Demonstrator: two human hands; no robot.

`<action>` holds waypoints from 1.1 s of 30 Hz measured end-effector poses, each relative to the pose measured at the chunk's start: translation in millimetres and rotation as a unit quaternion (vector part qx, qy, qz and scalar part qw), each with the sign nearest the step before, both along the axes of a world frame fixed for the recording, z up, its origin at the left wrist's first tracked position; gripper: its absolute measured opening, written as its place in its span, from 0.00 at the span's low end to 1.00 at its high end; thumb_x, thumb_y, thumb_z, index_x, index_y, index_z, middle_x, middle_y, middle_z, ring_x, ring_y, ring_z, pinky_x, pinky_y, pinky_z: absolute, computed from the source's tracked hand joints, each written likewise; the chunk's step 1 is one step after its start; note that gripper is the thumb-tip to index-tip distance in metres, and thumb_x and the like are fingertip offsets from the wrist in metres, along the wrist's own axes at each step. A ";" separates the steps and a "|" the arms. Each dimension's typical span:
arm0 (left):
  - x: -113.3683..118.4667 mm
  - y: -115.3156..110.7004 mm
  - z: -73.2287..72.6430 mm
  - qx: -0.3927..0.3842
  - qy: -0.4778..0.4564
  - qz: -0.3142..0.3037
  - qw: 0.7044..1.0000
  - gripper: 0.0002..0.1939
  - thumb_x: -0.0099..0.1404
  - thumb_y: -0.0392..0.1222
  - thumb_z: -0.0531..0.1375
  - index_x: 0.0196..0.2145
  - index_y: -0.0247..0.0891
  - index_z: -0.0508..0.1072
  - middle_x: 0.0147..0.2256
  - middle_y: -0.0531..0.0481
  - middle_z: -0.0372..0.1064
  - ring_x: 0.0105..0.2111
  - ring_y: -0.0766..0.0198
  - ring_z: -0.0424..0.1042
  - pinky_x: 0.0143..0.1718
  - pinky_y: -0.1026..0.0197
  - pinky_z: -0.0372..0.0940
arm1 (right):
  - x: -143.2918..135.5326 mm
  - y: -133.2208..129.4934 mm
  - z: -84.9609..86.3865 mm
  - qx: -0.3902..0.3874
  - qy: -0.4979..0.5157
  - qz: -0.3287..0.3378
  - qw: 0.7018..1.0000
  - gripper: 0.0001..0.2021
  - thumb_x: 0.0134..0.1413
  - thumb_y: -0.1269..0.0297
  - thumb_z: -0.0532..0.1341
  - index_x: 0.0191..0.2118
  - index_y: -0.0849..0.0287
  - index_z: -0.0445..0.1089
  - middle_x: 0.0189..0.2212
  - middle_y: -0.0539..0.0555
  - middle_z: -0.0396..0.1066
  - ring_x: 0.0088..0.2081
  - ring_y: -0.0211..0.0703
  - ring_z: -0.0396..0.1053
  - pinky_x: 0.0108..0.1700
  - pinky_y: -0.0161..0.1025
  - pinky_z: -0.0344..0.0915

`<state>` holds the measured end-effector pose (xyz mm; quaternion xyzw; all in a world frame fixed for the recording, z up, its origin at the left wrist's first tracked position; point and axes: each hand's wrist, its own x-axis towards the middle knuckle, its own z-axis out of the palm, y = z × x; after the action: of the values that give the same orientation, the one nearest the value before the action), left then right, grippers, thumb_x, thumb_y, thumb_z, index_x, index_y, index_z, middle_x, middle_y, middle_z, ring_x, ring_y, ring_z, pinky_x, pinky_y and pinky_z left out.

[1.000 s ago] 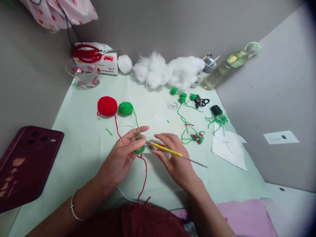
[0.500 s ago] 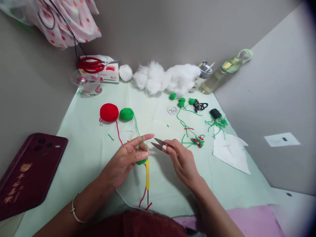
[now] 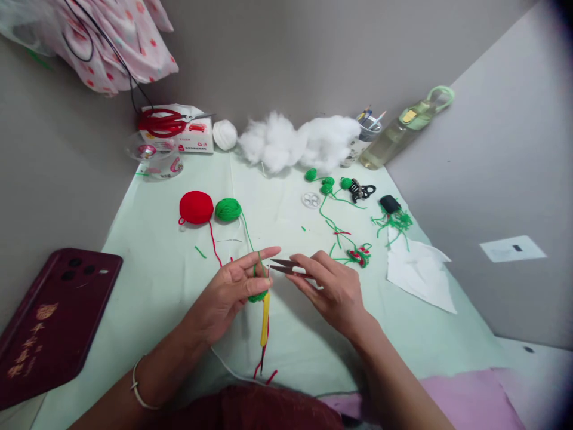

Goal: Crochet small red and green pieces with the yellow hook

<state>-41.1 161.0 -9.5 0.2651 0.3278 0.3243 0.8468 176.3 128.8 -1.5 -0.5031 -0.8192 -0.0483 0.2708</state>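
My left hand (image 3: 230, 292) pinches a small green crochet piece (image 3: 258, 297) between thumb and fingers, its index finger stretched out with green yarn over it. A crochet hook with a yellow handle (image 3: 265, 319) hangs down from the piece, beside a red strand. In my right hand (image 3: 338, 289) are small thread snips (image 3: 293, 269), their blades slightly apart and pointing left, with the tips close to the yarn and the left fingers. Whether the blades touch the yarn is too small to tell. The green yarn runs up to a green ball (image 3: 228, 209), next to a red ball (image 3: 196, 207).
White stuffing (image 3: 273, 142) lies at the back beside a white yarn ball (image 3: 224, 135). A bottle (image 3: 403, 134) and a pen cup (image 3: 364, 140) stand back right. Green crochet pieces (image 3: 327, 184) lie right of centre. At left is a dark red phone-shaped object (image 3: 58, 316).
My right hand has brought the snips left and slightly down, turning them flatter, with the tips nearer my left hand. The yellow hook's lower end has swung a little left.
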 end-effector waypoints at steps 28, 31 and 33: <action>2.7 0.0 1.8 -0.028 0.028 0.040 0.998 0.26 0.57 0.41 0.76 0.54 0.45 0.83 0.30 0.55 0.71 0.29 0.70 0.62 0.34 0.65 0.59 | 7.2 1.9 -12.2 -0.001 0.022 -0.028 0.999 0.16 0.77 0.59 0.53 0.45 0.58 0.77 0.22 0.48 0.69 0.22 0.35 0.64 0.26 0.35 0.57; 2.9 -0.2 4.4 -0.029 0.044 0.070 0.996 0.27 0.57 0.41 0.76 0.55 0.42 0.82 0.31 0.55 0.70 0.31 0.70 0.64 0.35 0.66 0.60 | 10.9 4.1 -15.0 -0.006 0.045 -0.064 0.997 0.13 0.75 0.60 0.55 0.48 0.58 0.77 0.30 0.55 0.76 0.30 0.42 0.70 0.34 0.38 0.64; 4.6 -1.1 4.6 -0.019 0.058 0.097 0.993 0.27 0.58 0.41 0.75 0.55 0.40 0.82 0.32 0.55 0.70 0.31 0.69 0.65 0.35 0.65 0.60 | 5.8 4.0 -14.6 -0.016 0.071 -0.069 0.995 0.15 0.73 0.54 0.58 0.54 0.57 0.74 0.44 0.62 0.79 0.44 0.51 0.74 0.46 0.46 0.69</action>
<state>-36.5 159.8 -4.9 0.2338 0.4068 0.3828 0.7958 182.1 132.8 -16.1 -0.5649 -0.7619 -0.0174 0.3164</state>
